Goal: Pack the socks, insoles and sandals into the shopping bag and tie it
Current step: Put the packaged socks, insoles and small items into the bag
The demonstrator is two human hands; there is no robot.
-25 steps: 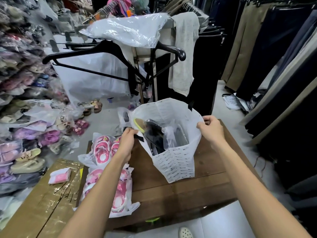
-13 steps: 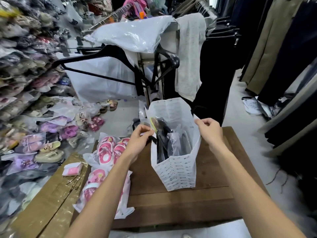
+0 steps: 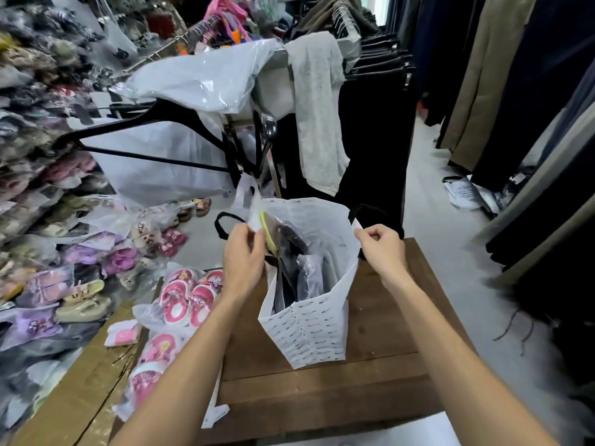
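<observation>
A white shopping bag (image 3: 309, 329) with small printed lettering stands upright on a brown wooden table (image 3: 380, 323). Its mouth is open. Inside I see dark items in clear wrap (image 3: 296, 252) and a yellow-green edged insole (image 3: 268, 230) against the left wall. My left hand (image 3: 244, 259) pinches the bag's left rim. My right hand (image 3: 381, 249) pinches the right rim. Two black handles show, one (image 3: 225, 223) behind my left hand and one (image 3: 367, 210) behind my right hand.
Pink children's sandals in plastic (image 3: 186, 300) lie left of the bag, with a small pink packet (image 3: 124, 333) on a cardboard surface (image 3: 74, 391). Piles of bagged shoes (image 3: 48, 220) fill the left. A rack with black hangers (image 3: 154, 120) stands behind; hanging clothes (image 3: 515, 91) line the right.
Both hands have drawn closer together, narrowing the bag's mouth. My left hand has shifted right along the rim. The view has tilted a little.
</observation>
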